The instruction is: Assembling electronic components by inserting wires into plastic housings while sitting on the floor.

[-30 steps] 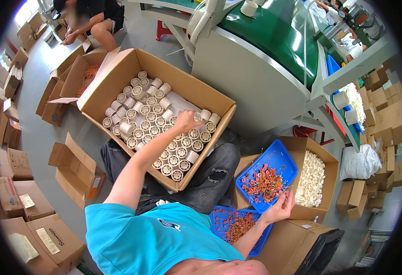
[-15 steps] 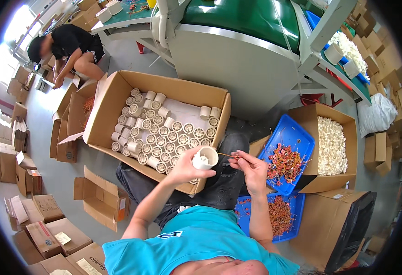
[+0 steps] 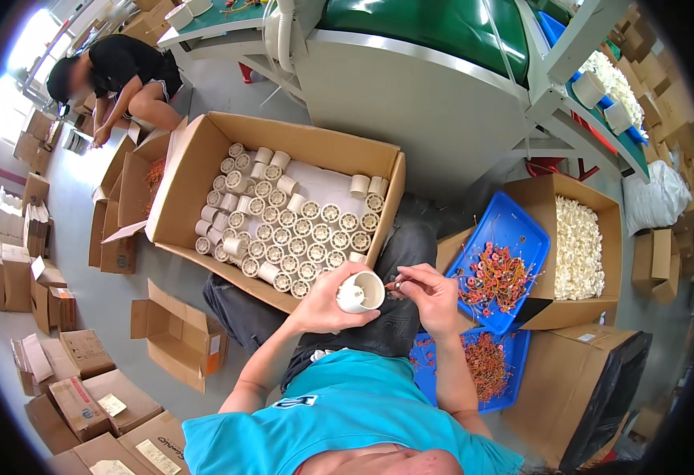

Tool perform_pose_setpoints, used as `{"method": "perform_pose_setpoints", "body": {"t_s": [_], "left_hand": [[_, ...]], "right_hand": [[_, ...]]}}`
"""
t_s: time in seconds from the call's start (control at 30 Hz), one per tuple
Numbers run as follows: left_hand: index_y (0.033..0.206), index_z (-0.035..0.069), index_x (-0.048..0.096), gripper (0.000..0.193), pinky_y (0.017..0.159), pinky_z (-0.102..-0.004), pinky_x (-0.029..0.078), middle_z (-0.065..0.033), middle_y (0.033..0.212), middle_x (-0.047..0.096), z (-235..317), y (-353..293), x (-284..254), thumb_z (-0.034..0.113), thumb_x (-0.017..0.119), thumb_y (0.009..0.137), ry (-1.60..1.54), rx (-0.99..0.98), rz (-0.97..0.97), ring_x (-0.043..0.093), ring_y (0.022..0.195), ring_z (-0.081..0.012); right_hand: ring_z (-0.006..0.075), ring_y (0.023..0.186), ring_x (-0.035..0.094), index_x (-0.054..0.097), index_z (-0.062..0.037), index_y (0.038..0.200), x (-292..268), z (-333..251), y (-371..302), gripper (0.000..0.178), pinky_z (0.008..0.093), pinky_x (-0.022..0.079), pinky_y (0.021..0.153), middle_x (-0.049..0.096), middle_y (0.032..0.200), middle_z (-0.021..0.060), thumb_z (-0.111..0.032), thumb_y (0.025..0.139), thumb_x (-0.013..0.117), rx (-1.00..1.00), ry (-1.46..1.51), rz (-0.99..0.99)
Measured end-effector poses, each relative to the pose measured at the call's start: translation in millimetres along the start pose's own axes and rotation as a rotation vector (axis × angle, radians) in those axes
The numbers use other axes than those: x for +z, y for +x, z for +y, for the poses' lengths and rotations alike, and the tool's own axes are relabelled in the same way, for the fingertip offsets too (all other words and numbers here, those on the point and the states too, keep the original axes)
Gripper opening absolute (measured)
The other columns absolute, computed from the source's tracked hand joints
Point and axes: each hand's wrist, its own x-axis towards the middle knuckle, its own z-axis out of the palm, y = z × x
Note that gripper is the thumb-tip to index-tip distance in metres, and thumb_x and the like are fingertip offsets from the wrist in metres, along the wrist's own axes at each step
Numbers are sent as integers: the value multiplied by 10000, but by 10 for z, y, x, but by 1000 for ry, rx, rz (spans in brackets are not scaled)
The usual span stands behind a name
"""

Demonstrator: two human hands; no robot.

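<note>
My left hand (image 3: 321, 302) is wrapped round a white plastic cup-shaped housing (image 3: 352, 299), its open mouth tilted toward my right hand. Just right of that mouth, my right hand (image 3: 432, 298) pinches a small wired part (image 3: 395, 286) with reddish-orange leads, largely covered by the fingers. I cannot tell whether its leads touch the housing. In front of my lap stands a large cardboard box (image 3: 196, 162) with many similar white housings (image 3: 301, 227), most grouped at its left and near side.
Two blue trays (image 3: 486, 215) of red and orange wired parts (image 3: 499, 277) stand at my right. Behind them is a carton of small white pieces (image 3: 578, 247). A green-topped machine (image 3: 410, 111) stands ahead; another person (image 3: 121, 75) crouches far left. An open carton (image 3: 174, 336) lies at left.
My right hand's fingertips have come closer to the housing's mouth, and the lead that stretched between them is now mostly hidden. The housing has turned slightly toward the right hand. The view has shifted a little.
</note>
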Motion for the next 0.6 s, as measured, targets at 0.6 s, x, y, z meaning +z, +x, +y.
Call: {"method": "perform_pose_setpoints", "body": {"t_s": [0.6], "left_hand": [[1164, 48, 558, 629, 854, -305, 501, -59, 1004, 636, -215, -2, 54, 145, 891, 640, 58, 22, 164, 625, 950, -175]], "right_hand": [[185, 911, 675, 711, 55, 1007, 46, 66, 29, 224, 258, 547, 804, 670, 1065, 124, 102, 789, 699, -162, -277, 41]]}}
